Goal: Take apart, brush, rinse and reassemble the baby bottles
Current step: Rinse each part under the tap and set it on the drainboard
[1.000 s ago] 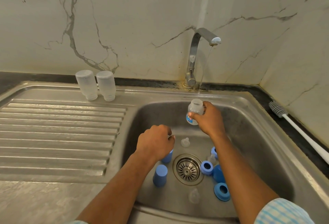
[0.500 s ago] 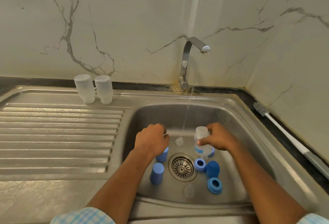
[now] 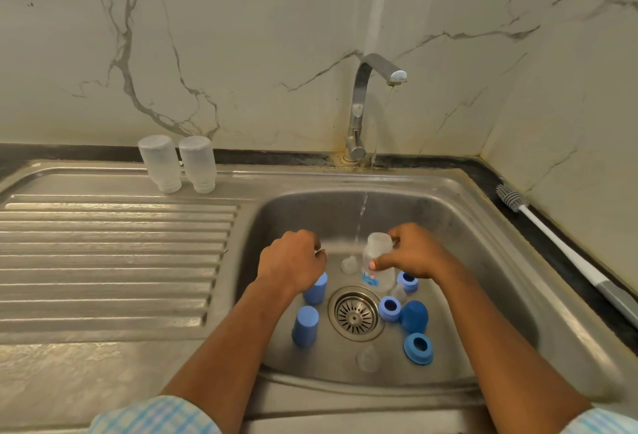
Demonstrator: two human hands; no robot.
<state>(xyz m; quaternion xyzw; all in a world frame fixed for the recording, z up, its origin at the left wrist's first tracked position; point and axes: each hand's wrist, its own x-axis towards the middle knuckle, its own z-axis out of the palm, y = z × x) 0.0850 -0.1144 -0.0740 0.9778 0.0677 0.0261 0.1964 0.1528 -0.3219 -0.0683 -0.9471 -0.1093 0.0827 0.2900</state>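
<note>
Clear plastic baby bottle (image 3: 378,261) is gripped by the right hand (image 3: 414,254) beside the thin tap stream (image 3: 360,219); rinsing step, I judge; left hand (image 3: 293,261) curled, contents unclear; next, mouth under water.

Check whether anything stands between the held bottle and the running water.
Nothing visible does. The right hand grips the bottle just right of the stream, and the gap between them is open. The left hand is farther left, clear of that gap.

Steel sink (image 3: 466,226), ridged drainboard (image 3: 103,261), running tap (image 3: 362,95), marble wall (image 3: 241,53), drain strainer (image 3: 355,312)
</note>
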